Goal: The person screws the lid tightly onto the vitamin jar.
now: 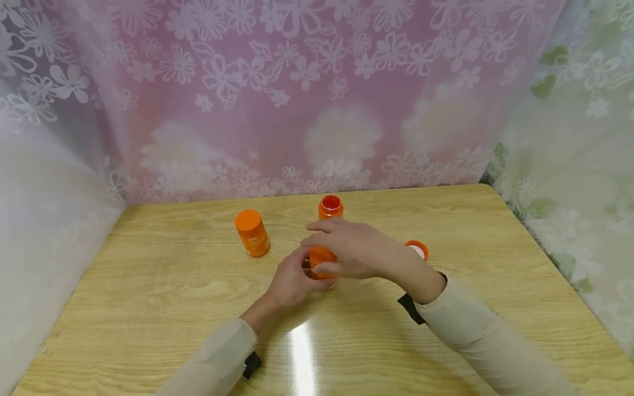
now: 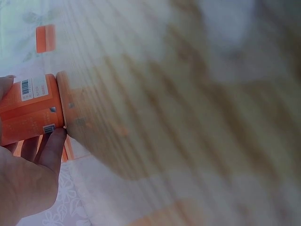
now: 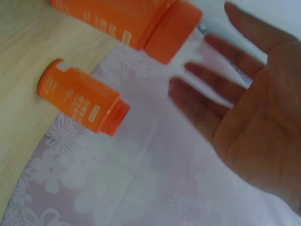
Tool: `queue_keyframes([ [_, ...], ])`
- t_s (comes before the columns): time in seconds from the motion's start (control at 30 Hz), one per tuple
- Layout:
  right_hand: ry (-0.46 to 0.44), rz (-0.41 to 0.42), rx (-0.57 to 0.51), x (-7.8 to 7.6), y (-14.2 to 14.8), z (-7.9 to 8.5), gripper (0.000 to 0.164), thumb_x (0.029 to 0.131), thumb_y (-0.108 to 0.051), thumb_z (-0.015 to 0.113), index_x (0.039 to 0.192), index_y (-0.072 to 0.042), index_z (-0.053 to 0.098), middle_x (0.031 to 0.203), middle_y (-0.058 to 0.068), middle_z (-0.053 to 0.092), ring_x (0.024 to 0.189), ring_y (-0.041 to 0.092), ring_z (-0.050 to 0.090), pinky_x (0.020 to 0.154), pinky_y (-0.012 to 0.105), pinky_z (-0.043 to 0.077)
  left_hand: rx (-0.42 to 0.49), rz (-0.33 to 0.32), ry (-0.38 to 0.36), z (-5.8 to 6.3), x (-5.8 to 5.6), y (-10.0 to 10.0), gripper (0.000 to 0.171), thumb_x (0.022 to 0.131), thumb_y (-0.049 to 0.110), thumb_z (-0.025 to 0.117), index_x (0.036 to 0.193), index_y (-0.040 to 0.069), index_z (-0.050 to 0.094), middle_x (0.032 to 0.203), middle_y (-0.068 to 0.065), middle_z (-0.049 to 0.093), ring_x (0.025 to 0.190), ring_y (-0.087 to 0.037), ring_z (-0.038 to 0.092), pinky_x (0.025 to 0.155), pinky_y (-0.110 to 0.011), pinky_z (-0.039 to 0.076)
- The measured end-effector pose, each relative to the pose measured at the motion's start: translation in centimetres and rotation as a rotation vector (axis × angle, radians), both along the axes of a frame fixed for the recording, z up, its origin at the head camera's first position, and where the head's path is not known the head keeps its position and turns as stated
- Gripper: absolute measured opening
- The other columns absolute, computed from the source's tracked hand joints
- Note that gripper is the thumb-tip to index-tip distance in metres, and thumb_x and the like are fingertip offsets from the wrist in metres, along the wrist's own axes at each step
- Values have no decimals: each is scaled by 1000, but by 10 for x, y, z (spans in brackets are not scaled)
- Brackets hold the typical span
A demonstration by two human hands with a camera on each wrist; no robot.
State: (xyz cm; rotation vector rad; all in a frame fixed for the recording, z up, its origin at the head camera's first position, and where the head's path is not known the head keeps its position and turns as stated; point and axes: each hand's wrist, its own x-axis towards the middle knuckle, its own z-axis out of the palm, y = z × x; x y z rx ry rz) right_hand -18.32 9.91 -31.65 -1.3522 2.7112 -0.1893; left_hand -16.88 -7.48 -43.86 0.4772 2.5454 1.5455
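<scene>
My left hand (image 1: 292, 280) grips an orange bottle (image 1: 321, 259) low down, thumb on one side and fingers on the other; in the left wrist view its barcoded label shows above the fingertips. My right hand (image 1: 356, 247) is spread over the upper part of this bottle and hides it in the head view. In the right wrist view, the right hand's fingers (image 3: 197, 108) are extended and apart from the orange screw cap (image 3: 174, 33) on top of the bottle. Behind them stands an uncapped orange bottle (image 1: 331, 205), its mouth facing up.
A capped orange bottle (image 1: 252, 234) stands to the left on the wooden table (image 1: 148, 286). A loose orange cap (image 1: 417, 248) with a white inside lies to the right, partly behind the right forearm. Flowered curtains (image 1: 297, 110) border the table's back and sides.
</scene>
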Motion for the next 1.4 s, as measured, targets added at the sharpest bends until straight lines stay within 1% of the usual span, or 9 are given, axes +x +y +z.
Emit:
queue_keyframes([
  [0.17, -139, 151, -34, -9, 3, 3, 39, 88, -8, 67, 125, -19, 64, 136, 2, 52, 127, 20, 44, 99, 36, 42, -28, 10, 42, -3, 0, 1, 61, 75, 33, 83, 125, 14, 54, 111, 5, 59, 98, -11, 60, 83, -26, 51],
  [0.3, -149, 184, -65, -11, 3, -4, 33, 87, -2, 67, 118, -14, 68, 124, -3, 61, 119, 16, 51, 97, 31, 43, -41, 5, 46, -4, 0, 2, 59, 75, 32, 83, 124, 14, 55, 108, 6, 57, 98, -9, 58, 84, -24, 50],
  [0.53, -18, 36, -49, -4, -4, -10, 30, 87, -20, 72, 116, -24, 68, 107, -6, 63, 100, 19, 54, 80, 35, 49, -23, 19, 30, -1, 0, 1, 54, 74, 32, 84, 120, 20, 60, 107, 6, 57, 92, -12, 59, 79, -27, 51],
  [0.67, 54, -37, -29, 2, -8, -12, 24, 87, -29, 71, 110, -21, 71, 98, -3, 61, 90, 19, 53, 71, 33, 50, -17, 8, 17, -2, -1, 0, 60, 75, 32, 83, 126, 18, 56, 109, 6, 57, 93, -11, 60, 79, -24, 51],
  [0.97, 101, -123, -57, 6, -11, -19, 23, 90, -39, 65, 102, -20, 70, 93, -2, 55, 82, 17, 51, 62, 31, 48, -71, 25, 32, -1, 0, -1, 56, 74, 39, 82, 120, 18, 57, 103, 8, 58, 88, -11, 56, 77, -28, 50],
  [1.07, 112, -109, -60, 4, -7, -21, 32, 90, -47, 62, 108, -21, 68, 101, -2, 57, 90, 17, 53, 67, 33, 50, -67, 19, 44, -2, 0, -1, 59, 74, 40, 82, 122, 17, 56, 105, 9, 59, 89, -10, 57, 78, -28, 50],
  [1.17, 80, -56, -62, 1, -1, -20, 41, 90, -50, 60, 120, -23, 64, 121, 0, 57, 110, 21, 52, 82, 39, 50, -44, 13, 28, -3, 0, -2, 60, 74, 39, 82, 123, 18, 55, 106, 8, 60, 90, -9, 59, 78, -26, 51],
  [1.27, 4, 12, -65, -2, 5, -14, 43, 90, -42, 64, 128, -23, 60, 138, 4, 49, 126, 25, 43, 94, 45, 45, -30, 15, 12, -3, 1, -2, 62, 73, 38, 83, 125, 18, 54, 108, 7, 59, 92, -10, 60, 79, -26, 52],
  [1.4, -66, 72, -60, -2, 8, -7, 43, 89, -28, 69, 131, -26, 58, 145, 4, 43, 133, 26, 36, 98, 46, 42, -41, 16, 20, -2, 0, -1, 64, 73, 38, 83, 127, 18, 55, 112, 6, 57, 95, -12, 59, 82, -28, 51],
])
